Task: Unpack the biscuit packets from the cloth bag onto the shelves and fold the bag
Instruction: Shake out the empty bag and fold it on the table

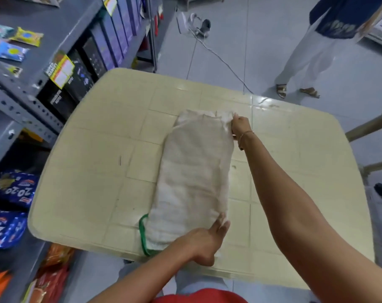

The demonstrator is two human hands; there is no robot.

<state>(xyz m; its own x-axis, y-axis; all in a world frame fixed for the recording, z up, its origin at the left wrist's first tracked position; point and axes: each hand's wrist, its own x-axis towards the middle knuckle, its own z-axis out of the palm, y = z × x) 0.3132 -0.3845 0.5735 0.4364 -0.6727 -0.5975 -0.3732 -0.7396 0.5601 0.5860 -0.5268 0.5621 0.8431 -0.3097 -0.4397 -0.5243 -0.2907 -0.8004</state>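
Cloth bag (196, 173) folded lengthwise, flat at centre of cream desk (94, 171); right hand (240, 125) pinched on its far corner, centre frame; left hand (209, 239) pressed flat, fingers together, on near end; blue biscuit packets (13, 189) on shelves (21, 106), lower left

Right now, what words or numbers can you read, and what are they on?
"20-20": upper blue biscuit packet on the shelf.
"20": lower blue biscuit packet, partly cut off.
Yellow shelf tags: too blurred to read.
Dark boxes: print too small.
Cloth bag: no text.
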